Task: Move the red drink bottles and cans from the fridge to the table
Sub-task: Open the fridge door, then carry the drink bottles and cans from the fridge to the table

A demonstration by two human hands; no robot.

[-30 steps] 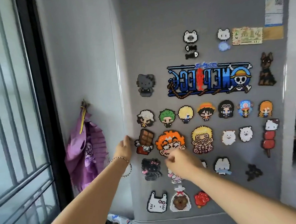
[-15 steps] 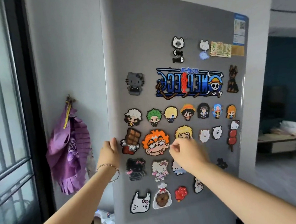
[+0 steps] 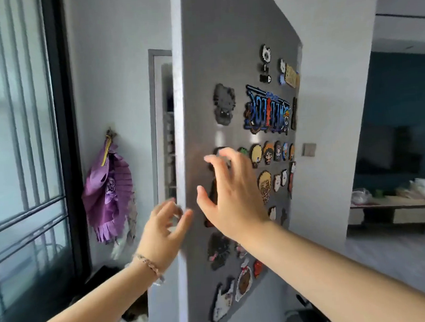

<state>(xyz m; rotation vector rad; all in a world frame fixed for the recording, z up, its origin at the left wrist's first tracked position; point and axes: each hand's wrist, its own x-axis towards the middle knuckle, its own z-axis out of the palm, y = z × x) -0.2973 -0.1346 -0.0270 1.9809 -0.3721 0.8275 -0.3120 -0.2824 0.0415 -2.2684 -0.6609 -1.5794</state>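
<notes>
Many magnets (image 3: 265, 185) on grey fridge door (image 3: 212, 49)

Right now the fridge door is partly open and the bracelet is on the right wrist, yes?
No. The head view shows the bracelet on the left wrist, not the right. The fridge door is partly open.

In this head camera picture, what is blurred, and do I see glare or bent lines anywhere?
Head view: the right hand and left hand are motion-blurred; a pale glare patch lies on the fridge door above the right hand; the door's top edge bows from the wide lens; the window is hazy and bright.
</notes>
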